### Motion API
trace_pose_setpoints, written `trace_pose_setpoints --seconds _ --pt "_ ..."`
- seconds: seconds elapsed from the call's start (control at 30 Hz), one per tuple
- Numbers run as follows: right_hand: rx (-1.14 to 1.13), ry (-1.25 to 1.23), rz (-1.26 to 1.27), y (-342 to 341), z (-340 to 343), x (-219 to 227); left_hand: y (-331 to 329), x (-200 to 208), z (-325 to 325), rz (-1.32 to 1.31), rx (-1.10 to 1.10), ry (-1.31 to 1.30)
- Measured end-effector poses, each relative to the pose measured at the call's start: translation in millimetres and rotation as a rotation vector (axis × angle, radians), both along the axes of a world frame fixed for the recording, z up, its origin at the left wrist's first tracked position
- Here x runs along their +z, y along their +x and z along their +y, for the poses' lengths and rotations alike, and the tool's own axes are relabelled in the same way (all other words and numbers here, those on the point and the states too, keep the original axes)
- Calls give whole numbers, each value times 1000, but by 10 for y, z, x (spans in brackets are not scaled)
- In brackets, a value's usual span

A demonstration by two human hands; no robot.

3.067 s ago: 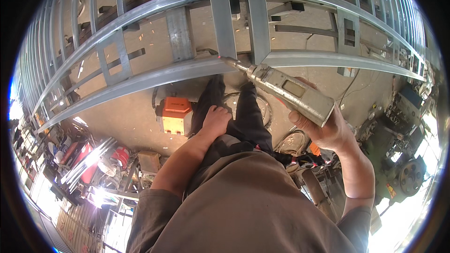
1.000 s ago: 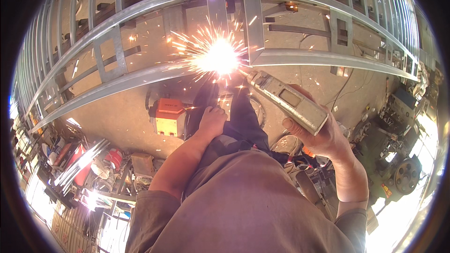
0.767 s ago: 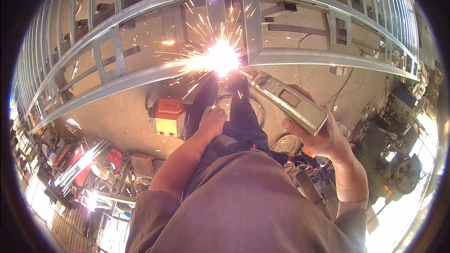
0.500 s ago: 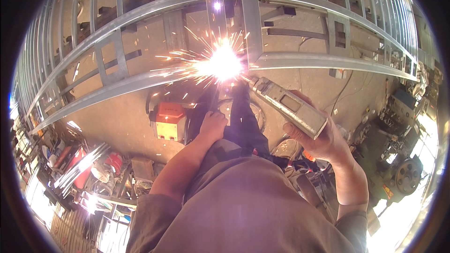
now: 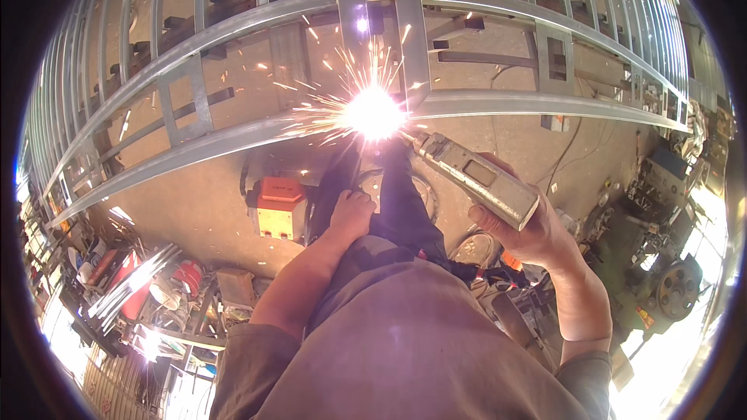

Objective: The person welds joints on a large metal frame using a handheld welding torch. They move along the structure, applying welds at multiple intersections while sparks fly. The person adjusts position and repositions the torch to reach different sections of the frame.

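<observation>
My right hand point(image 5: 537, 229) is wrapped round a boxy, worn metal welding gun point(image 5: 478, 179) with a rectangular opening in its side. The gun's tip points up and left into a white-hot arc point(image 5: 375, 114), which throws sparks outward. That glare hides the joint on the near rail of a metal frame point(image 5: 498, 103), beside two upright bars. My left hand point(image 5: 352, 214) is closed near my left thigh, below the arc. Whether its curled fingers hold anything cannot be made out.
An orange and yellow box-shaped machine point(image 5: 280, 206) stands on the floor left of my legs. Machinery with a round wheel point(image 5: 677, 292) is at the right. Metal scraps and tools clutter the lower left. The frame's bars point(image 5: 156, 8) spread across the far side.
The arc and gun tip have shifted very slightly relative to the frame, and the spark pattern differs. The view has moved a little. Both hands keep nearly the same pose.
</observation>
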State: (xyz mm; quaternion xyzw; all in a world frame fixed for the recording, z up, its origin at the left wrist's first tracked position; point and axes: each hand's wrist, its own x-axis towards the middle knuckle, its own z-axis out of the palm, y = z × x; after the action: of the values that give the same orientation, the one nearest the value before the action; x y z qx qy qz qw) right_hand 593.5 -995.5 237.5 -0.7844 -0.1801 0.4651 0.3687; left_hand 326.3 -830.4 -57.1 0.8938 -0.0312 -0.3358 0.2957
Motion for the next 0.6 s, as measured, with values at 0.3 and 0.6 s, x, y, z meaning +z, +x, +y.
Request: trace_pose_setpoints --seconds 0.3,0.6 --pt "-2 -22 -18 -25 -15 27 -18 0 -15 -35 9 14" --pt "-21 -14 32 -32 -42 56 -41 -26 -30 -79 10 15"
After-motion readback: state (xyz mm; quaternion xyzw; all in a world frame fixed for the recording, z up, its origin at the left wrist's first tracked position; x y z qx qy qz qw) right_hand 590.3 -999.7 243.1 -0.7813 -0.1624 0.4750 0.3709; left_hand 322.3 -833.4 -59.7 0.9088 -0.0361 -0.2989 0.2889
